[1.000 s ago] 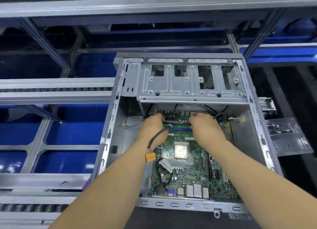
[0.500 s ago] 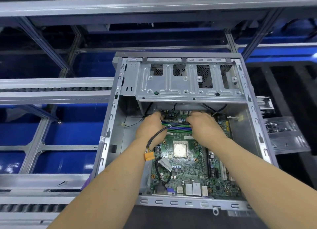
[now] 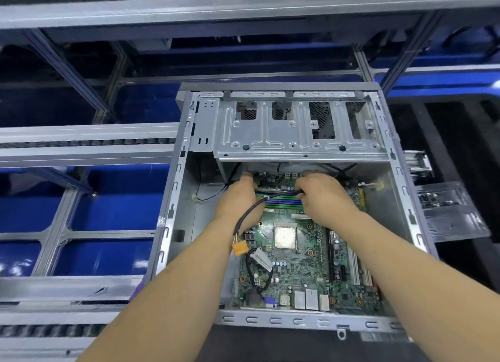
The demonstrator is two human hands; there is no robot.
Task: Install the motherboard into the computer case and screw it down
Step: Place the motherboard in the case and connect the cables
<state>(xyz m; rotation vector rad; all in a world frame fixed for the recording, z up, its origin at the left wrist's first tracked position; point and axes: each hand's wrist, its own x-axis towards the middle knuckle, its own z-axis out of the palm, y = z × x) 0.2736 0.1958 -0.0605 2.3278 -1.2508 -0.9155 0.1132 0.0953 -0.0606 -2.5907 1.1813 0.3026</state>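
Two bare forearms are being shown from the lower edge of the view. No sleeve is being worn on either arm as far as the frame reaches. The left hand (image 3: 238, 202) and the right hand (image 3: 323, 199) are being seen without gloves. No ring, watch or band is being carried on the visible wrists and backs of the hands. The fingertips are being hidden from the camera, so the nails are not being made out.

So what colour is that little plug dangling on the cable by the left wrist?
Orange, the plug on its black cable; the head view shows it clearly.
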